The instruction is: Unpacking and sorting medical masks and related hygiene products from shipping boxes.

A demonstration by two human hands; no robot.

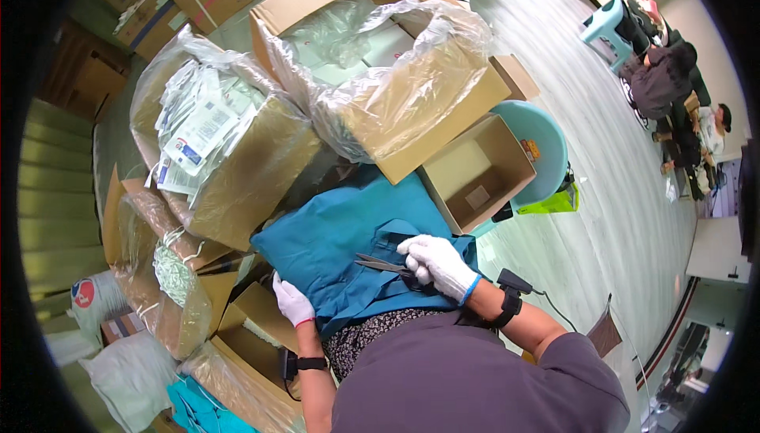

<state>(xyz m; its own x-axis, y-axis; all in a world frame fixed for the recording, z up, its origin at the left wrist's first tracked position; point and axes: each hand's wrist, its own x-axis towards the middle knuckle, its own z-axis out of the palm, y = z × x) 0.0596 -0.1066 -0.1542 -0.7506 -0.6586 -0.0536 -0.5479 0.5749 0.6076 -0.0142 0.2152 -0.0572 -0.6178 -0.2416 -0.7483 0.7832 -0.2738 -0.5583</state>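
Note:
A blue cloth (332, 219) is spread over my lap, with a loose strip folded across its near part. My left hand (294, 302), in a white glove, lies along the cloth's left edge with its fingers stretched out; part of it is hidden at the cloth. Above the right side of the cloth, my right hand (438, 265), also white-gloved, is closed with curled fingers on the dark handles of a pair of scissors (381, 264). The blades point left over the cloth and stand slightly apart.
Ahead stands a large plastic-lined carton (427, 128); left of it, another carton holds many printed white packets (202, 128). An open small box (475, 184) and a light-blue basin (546, 148) are at the right. A white bag (131, 374) lies left. People (665, 81) sit far right.

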